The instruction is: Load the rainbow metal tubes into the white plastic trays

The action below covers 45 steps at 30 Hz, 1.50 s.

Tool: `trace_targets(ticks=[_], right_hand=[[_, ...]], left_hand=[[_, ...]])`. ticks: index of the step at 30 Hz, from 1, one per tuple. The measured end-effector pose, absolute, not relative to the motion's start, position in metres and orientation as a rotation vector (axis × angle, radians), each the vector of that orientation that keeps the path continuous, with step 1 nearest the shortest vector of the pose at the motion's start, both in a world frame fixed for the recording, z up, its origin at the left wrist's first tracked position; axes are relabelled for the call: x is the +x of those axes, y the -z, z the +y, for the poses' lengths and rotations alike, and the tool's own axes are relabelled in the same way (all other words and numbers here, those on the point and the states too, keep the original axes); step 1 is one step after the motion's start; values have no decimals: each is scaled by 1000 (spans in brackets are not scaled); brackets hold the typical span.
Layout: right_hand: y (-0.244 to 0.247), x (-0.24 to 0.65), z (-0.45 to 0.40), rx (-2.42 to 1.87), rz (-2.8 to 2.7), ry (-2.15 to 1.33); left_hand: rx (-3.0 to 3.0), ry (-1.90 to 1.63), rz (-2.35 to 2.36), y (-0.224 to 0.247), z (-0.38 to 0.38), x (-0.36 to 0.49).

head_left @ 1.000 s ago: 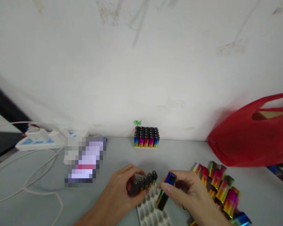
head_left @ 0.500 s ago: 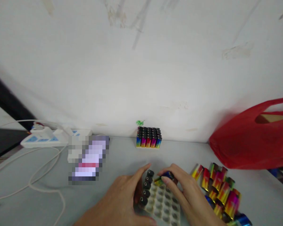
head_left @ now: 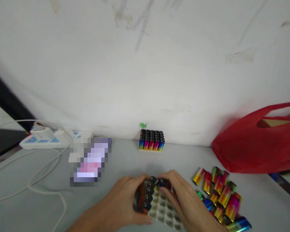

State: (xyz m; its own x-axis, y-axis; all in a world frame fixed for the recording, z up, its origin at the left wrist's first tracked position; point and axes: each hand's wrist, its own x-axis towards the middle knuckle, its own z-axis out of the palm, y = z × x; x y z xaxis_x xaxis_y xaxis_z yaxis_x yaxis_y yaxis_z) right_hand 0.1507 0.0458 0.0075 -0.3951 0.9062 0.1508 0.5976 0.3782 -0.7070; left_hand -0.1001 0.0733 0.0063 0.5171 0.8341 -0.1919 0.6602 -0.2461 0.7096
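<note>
Low in front of me is a white tray point(head_left: 161, 211) with rows of round holes. Several lighters point(head_left: 149, 197) with black tops stand upright in a line along its left side. My left hand point(head_left: 122, 203) curls round that side, thumb at the near edge and fingers at the far end, gripping the tray. Between the thumb and fingers of my right hand point(head_left: 181, 195) is one more lighter point(head_left: 162, 182), upright over the far end of the tray, beside the filled line. Whether its base is inside a hole is hidden.
Loose shiny lighters point(head_left: 224, 193) lie in a heap on the right. A filled block of lighters point(head_left: 151, 140) stands against the wall. A red bag point(head_left: 253, 145) sits at the right; a blurred phone point(head_left: 93, 161), a power strip point(head_left: 55, 139) and white cables point(head_left: 42, 192) at the left.
My right hand has brought its lighter from lying tilted to upright, moving it left toward the filled line. The left hand still grips the tray. The view has shifted slightly.
</note>
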Motion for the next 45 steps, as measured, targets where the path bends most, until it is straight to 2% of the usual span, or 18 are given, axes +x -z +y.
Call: trace_targets(ticks=[4, 7, 13, 15, 21, 24, 29, 38, 41, 45], right_hand=[[-19, 152, 42, -1260, -2172, -731], [-18, 160, 46, -1349, -2121, -516], [4, 197, 64, -1967, -1981, 463], [9, 209, 67, -2141, -1968, 687], [16, 223, 70, -2292, -1988, 757], [22, 220, 73, -2232, -2014, 635], [24, 206, 74, -1892, -1939, -95], [-24, 166, 55, -1332, -1697, -881], [-21, 160, 49, -1281, -1734, -927], [-6, 157, 45, -1247, -1859, -715]], left_hand=[[1999, -297, 1212, -5, 74, -101], [1989, -300, 1206, -8, 75, -99], [1970, -257, 1217, -15, 75, -98], [1966, -259, 1220, -14, 75, -98], [1954, -284, 1191, -14, 75, -98], [1953, -273, 1190, -13, 75, -98], [1969, -261, 1181, -11, 75, -99], [1966, -276, 1226, -15, 74, -95], [1951, -296, 1192, -13, 74, -94], [1949, -317, 1195, -10, 74, -95]])
